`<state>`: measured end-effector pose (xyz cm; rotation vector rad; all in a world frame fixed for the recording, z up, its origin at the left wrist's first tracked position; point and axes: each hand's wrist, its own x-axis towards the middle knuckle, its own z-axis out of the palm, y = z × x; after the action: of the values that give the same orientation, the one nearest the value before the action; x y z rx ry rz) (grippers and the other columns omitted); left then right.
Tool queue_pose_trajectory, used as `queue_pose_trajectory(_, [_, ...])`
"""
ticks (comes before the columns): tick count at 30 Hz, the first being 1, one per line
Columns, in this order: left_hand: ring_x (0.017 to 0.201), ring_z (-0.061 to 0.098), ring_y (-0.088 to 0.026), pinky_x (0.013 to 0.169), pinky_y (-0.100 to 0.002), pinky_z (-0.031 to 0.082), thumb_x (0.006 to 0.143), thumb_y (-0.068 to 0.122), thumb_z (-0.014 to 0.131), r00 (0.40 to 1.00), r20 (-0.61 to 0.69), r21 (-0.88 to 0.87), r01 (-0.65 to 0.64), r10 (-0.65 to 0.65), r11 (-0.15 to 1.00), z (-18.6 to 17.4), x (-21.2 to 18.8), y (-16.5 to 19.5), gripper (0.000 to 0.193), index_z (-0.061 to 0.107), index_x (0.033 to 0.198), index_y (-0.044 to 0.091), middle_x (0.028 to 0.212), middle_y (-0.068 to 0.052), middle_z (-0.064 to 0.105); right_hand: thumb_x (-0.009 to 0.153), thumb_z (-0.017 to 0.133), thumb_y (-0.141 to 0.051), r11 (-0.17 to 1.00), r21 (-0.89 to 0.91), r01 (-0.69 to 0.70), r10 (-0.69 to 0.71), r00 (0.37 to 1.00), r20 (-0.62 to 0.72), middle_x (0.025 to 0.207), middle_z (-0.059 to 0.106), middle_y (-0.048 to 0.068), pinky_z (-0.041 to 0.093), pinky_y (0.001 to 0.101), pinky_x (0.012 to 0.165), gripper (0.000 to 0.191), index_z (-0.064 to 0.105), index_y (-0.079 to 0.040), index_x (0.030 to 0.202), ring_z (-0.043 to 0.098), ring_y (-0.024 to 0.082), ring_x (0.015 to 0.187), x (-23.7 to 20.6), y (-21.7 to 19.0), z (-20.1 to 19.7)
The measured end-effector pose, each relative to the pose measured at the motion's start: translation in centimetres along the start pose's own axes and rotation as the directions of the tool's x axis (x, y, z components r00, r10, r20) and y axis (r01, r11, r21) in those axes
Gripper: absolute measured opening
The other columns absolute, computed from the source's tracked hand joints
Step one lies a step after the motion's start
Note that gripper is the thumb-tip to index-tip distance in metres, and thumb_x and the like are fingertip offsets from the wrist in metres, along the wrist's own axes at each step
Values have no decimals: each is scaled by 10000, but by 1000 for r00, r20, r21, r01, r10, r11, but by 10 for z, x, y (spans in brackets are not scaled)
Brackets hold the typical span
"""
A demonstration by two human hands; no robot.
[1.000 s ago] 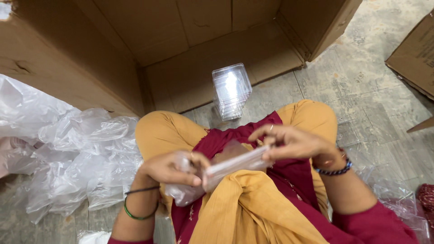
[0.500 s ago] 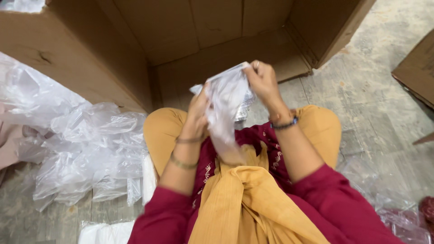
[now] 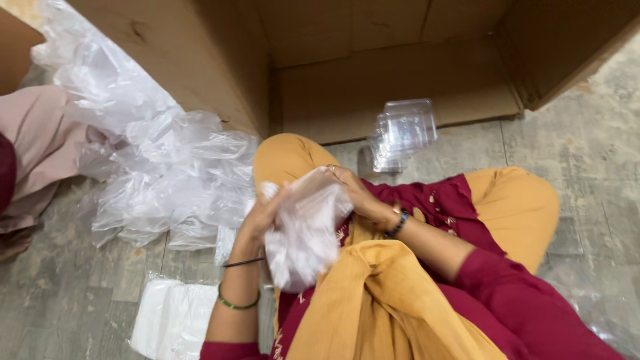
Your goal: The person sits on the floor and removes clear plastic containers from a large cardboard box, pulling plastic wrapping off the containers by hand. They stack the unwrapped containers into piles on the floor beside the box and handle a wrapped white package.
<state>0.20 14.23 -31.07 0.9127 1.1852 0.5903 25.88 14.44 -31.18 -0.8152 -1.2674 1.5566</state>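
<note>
Both hands, the left hand (image 3: 263, 217) and right hand (image 3: 357, 193), grip a clear plastic bag (image 3: 303, 230), now lowered to the lap. The stack of clear trays (image 3: 402, 132) rests by the cardboard box (image 3: 400, 80).

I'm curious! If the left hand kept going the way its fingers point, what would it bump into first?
Probably the thin clear plastic bag that the left hand already touches. Its fingers point up-right, toward the right hand behind the bag; depth is unclear.
</note>
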Motion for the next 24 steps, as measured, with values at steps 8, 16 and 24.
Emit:
queue_pose_trajectory(8, [1053, 616, -163, 880, -313, 522, 828, 246, 753, 862, 483, -222, -49, 153, 974, -10, -43, -31, 826, 464, 1576, 51, 1377, -82, 625, 1021, 628, -237, 889, -454, 68, 133, 908, 397, 871, 697, 80, 534, 307, 685, 221, 673, -21, 1032, 659, 166, 760, 0, -38, 46])
queue_pose_trajectory(16, [522, 456, -91, 468, -302, 331, 915, 680, 703, 737, -654, -89, -304, 175, 948, -209, 1, 103, 552, 636, 830, 139, 626, 57, 523, 959, 676, -262, 663, -740, -107, 91, 994, -62, 779, 736, 121, 543, 347, 597, 233, 708, -32, 977, 692, 195, 639, -11, -54, 19])
queue_pose_trajectory(24, [744, 774, -241, 551, -330, 539, 922, 519, 761, 631, -596, 628, -21, 498, 778, -171, 30, 152, 693, 657, 1050, -154, 895, -196, 745, 971, 678, -241, 681, -731, -35, -21, 998, -67, 795, 720, 106, 544, 318, 600, 234, 699, -9, 996, 679, 157, 656, -8, -79, 22])
